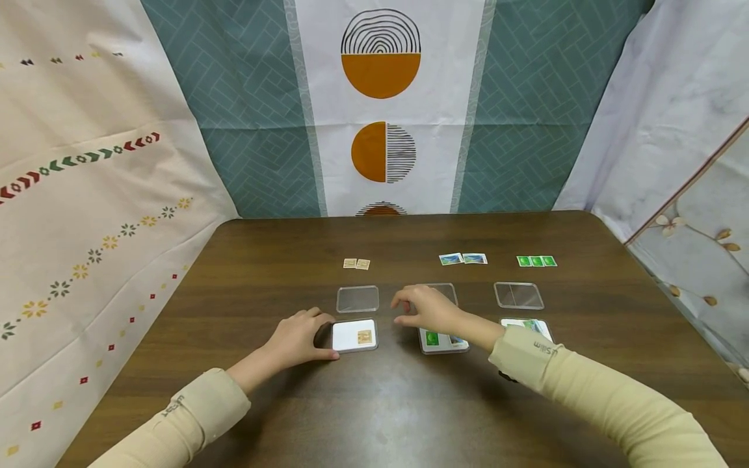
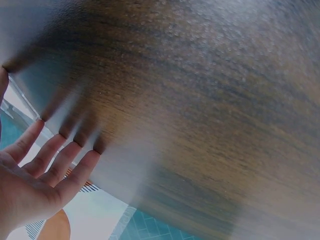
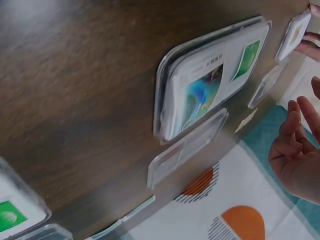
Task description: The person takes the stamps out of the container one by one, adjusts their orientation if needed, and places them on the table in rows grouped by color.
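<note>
A dark wood-grain table [image 1: 398, 422] spreads beneath the left hand [image 1: 298, 337] and the right hand [image 1: 431, 309], a pale sheen [image 1: 363, 390] on its near side. Straight beyond both hangs teal cloth [image 1: 234, 78] with a white central panel [image 1: 389, 110] of orange-and-black round shapes [image 1: 380, 75]. Out past the left, cream fabric [image 1: 105, 208] carries coloured flower motifs [image 1: 109, 242]; past the right, whitish fabric [image 1: 673, 130] bears a brown stripe [image 1: 690, 177] and flowering twigs [image 1: 670, 225].
</note>
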A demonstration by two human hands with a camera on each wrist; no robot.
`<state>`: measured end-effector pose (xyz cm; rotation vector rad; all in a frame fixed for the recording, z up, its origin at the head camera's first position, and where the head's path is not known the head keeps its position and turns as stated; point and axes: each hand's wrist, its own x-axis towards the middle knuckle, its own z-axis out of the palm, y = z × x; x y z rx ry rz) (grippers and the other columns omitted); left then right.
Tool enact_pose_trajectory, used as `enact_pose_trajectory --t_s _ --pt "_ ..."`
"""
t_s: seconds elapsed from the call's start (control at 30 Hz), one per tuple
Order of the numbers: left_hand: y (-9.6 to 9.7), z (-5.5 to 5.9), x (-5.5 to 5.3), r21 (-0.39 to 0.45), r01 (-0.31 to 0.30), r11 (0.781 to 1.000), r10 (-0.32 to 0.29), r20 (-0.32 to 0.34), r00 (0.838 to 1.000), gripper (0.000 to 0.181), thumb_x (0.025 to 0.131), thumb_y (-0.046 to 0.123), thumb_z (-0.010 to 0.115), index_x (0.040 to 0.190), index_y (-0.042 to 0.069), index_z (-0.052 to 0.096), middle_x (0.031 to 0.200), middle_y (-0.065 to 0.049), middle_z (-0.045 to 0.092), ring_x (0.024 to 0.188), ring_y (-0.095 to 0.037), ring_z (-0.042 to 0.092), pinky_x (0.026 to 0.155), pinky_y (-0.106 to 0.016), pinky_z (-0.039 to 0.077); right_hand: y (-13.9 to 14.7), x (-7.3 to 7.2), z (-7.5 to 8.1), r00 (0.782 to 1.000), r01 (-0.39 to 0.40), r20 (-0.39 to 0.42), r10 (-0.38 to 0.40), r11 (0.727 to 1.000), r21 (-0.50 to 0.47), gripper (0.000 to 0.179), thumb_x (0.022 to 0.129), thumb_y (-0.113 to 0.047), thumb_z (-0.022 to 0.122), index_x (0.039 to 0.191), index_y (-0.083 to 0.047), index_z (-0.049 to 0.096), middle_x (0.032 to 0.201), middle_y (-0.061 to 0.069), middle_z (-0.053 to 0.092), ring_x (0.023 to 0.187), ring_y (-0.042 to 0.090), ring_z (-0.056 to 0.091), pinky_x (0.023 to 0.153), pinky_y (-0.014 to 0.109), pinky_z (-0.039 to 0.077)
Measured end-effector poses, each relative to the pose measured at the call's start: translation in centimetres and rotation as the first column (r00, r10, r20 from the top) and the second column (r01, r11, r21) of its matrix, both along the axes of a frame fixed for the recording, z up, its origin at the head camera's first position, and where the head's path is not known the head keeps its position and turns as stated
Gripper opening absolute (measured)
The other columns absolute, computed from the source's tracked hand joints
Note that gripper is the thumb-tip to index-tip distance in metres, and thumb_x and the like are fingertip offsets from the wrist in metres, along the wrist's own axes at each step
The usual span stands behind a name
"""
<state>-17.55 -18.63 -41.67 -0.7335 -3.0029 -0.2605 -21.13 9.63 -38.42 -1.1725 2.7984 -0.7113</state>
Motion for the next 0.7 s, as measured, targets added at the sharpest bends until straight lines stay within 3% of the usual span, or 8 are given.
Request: enact_pose_trajectory --t_s 0.33,0.7 --pt "-0.1 0.1 0.0 0.004 0.004 1.000 -0.004 -0.007 1.000 0.063 0.064 0.051 0.080 0.112 0.012 0.065 0.103 -0.005 0.064 0.093 -0.027 0.063 0.071 -0.047 0.051 -1.7 0.2 -0.6 1.000 -0.003 0.005 0.003 1.000 -0.011 0.022 0.081 -0.019 0.073 0.099 -0.006 0.068 0.083 0.003 0.064 0.074 0.015 0.058 0.067 0.024 0.043" --pt "0.1 0.0 -0.1 0.001 -0.003 1.000 0.003 0.013 1.000 0.064 0.065 0.051 0.080 0.112 0.011 0.065 0.102 -0.005 0.064 0.092 -0.027 0.063 0.070 -0.047 0.051 -3.3 0.9 -1.0 0.999 0.002 0.049 -0.001 1.000 -0.026 0.018 0.081 -0.016 0.072 0.096 -0.006 0.068 0.079 0.002 0.060 0.071 0.011 0.050 0.062 0.021 0.040"
